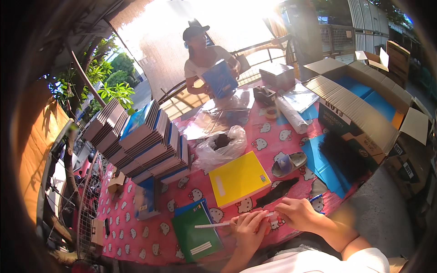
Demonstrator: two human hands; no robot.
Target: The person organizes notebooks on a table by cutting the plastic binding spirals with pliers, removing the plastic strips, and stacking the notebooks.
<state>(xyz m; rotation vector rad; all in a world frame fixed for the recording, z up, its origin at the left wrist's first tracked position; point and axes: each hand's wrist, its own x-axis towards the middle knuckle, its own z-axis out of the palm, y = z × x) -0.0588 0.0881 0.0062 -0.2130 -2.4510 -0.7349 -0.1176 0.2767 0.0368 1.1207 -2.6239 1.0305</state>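
Note:
In front of me, a narrow white strip [211, 225] is pinched in my left hand [248, 227] and extends leftward over the pink tablecloth. My right hand [298, 214] has its fingers closed at the strip's other end, close to the left hand. Beside my left hand lies a green notebook [193, 230] with white label lines near its lower edge, and a blue one partly under it. Farther off lies a yellow notebook [239, 179]. A dark flat cloth-like piece [276, 193] rests just beyond my hands, and a blue pen [316, 198] is near my right wrist.
Tall stacks of notebooks [154, 145] stand at left. A plastic bag [223, 145], a tape dispenser [265, 95], a clear roll [291, 116] and a grey-purple slipper-like item [289, 164] are on the table. An open carton [355, 118] stands right. Across, a person holds a blue notebook [220, 78].

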